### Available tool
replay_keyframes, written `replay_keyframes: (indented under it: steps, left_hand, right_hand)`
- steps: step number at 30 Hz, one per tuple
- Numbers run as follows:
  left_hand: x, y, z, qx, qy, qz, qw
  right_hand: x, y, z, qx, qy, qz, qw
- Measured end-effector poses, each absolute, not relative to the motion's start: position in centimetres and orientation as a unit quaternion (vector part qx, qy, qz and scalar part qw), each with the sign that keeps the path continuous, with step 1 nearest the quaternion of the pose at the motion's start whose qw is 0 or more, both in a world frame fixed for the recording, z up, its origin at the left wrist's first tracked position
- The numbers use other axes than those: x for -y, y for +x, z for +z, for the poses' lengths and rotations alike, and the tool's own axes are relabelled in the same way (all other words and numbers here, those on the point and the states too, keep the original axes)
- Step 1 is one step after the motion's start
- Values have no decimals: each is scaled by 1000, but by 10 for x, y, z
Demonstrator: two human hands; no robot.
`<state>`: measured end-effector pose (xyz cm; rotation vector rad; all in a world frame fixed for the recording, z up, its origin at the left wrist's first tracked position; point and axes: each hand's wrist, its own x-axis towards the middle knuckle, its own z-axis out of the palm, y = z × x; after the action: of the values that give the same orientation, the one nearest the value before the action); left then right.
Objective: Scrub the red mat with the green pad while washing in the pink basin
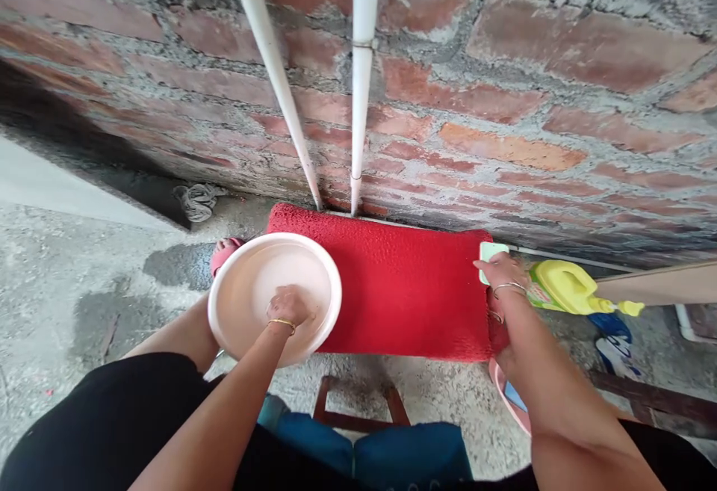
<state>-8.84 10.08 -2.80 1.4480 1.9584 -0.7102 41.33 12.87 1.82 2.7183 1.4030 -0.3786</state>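
A whitish plastic basin (213, 282) stands at the left end of a bench-like surface covered with a red cloth (414, 297). My left hand (288, 304) is down inside the basin, in what looks like shallow cloudy water. Its fingers are curled, and whatever may be under them is hidden. At the far right corner of the red cloth, my right hand (507, 273) grips a small pale green rectangular object (493, 252) with rounded corners, its thumb along the near side. Just beyond that hand is a yellow pump bottle (563, 284).
A brick wall (504, 102) with two white pipes (361, 65) rises behind the red cloth. Below my right arm is a pink tub (512, 401) with something blue inside. A grey rag bundle (199, 201) lies on the floor at left. A wooden stool frame (352, 421) shows near my lap.
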Motion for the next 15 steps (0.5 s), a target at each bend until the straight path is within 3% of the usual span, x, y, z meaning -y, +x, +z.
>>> replay_keyframes:
  steps: [9, 15]
  left_hand:
    - [-102, -84, -9, -749, 520, -252, 324]
    - [-103, -84, -6, -741, 529, -271, 314]
  right_hand:
    - [-168, 135, -3, -573, 755, -320, -15]
    - [-169, 100, -10, -687, 670, -282, 13]
